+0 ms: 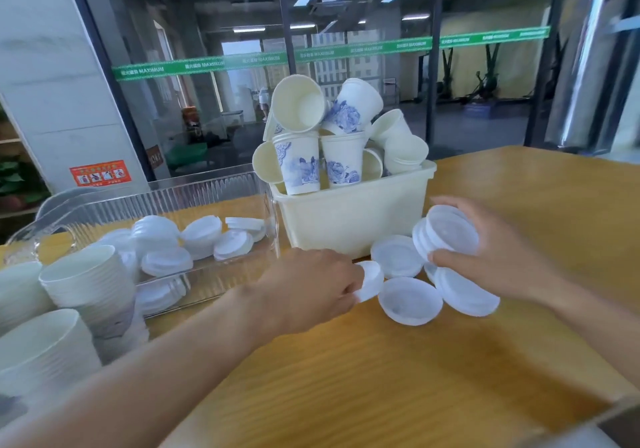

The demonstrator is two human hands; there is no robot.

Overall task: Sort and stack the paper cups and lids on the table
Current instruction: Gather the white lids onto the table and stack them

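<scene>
Several translucent white lids lie on the wooden table (346, 378) in front of a cream bin (353, 215). My right hand (491, 257) grips a small stack of lids (450, 231), held tilted above the table. My left hand (311, 291) pinches the edge of one lid (370, 279) lying left of the loose group. Other loose lids include one near the bin (396, 255), one face-up in the middle (410, 300) and one under my right hand (465, 293). Paper cups with blue flower prints (301, 167) are heaped in the bin.
A clear ribbed tray (194, 205) at the left holds several white lids (201, 236). Stacks of plain white cups (90, 281) lie at the near left edge. A glass wall stands behind the table. A cardboard edge (609, 423) shows at the bottom right.
</scene>
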